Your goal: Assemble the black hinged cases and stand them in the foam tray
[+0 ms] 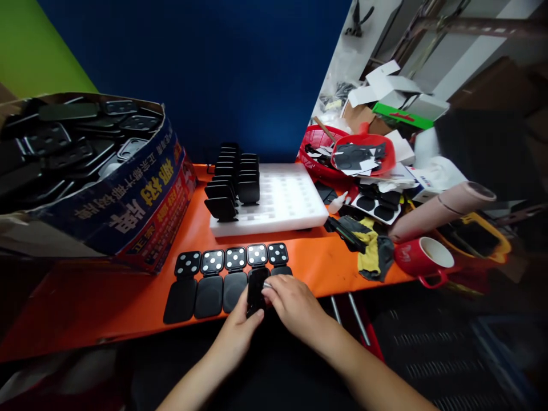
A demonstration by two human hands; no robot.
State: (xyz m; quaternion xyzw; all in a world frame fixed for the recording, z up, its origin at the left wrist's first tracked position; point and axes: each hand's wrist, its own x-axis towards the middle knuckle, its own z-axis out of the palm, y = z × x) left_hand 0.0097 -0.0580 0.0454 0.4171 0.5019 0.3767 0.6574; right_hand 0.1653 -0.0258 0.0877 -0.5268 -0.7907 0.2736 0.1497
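Note:
A black rectangular piece [257, 290] is gripped along its side by my left hand [242, 319], near the table's front edge. My right hand [295, 302] is closed in a pinch over that piece, with a small silvery ridged object [266, 284] at its fingertips; its kind is too small to make out. Behind the hands, several black hinged pieces lie opened out in a row, their upper flaps [235, 258] carrying pale round dots. The lower black panels [208, 297] lie flat toward me, and my hands partly cover those on the right.
A white foam tray [286, 197] holds upright black pieces [226, 177] in slots. On the left stands a cardboard box [145, 211] full of black pieces. To the right are a red basket [314, 137], yellow-grey gloves [371, 251] and a red mug [413, 260] at the orange table's [317, 262] edge.

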